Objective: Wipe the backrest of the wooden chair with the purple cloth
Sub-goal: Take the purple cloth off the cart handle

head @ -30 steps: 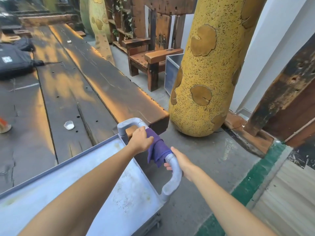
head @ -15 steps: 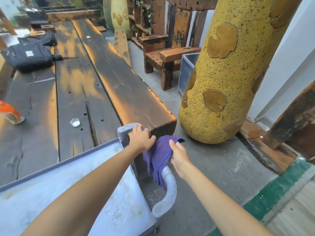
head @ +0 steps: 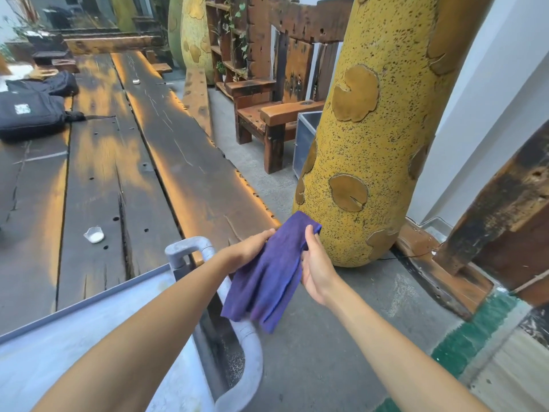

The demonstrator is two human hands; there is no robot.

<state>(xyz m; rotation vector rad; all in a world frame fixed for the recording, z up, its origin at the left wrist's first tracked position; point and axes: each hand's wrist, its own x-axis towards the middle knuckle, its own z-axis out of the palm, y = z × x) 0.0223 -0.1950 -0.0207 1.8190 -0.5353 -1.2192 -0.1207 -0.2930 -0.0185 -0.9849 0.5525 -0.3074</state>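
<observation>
The long dark table (head: pixel 166 162) fills my view from nine to twelve o'clock, the speckled yellow column (head: pixel 371 129) rises at one o'clock, and the wooden chair (head: pixel 273 114) stands behind it at twelve, well apart from me, its backrest (head: pixel 297 63) partly covered by the column. Nearest me, at seven o'clock, sits the grey cart (head: pixel 89 337) with its curved handle (head: pixel 249 346). The purple cloth (head: pixel 267 275) hangs dead centre between my hands, above that handle: my left hand (head: pixel 252 248) pinches its upper left edge and my right hand (head: pixel 316 263) has its thumb curled over the upper right corner, so both grips are clamped on the cloth. I judge the step in hand is readying the cloth before I walk to the chair. To do it well I would fold it into a flat pad that one hand can press, keep the loose lower end from catching on the cart handle, and round the column on the floor side between table and column. Much is hard to read: the chair's right side and most of its backrest slats are hidden by the column, my right fingers lie behind the cloth, and whether the cloth's lower hem touches the handle I cannot tell. The small white cup (head: pixel 94 234) on the table is too small to say what it holds.
</observation>
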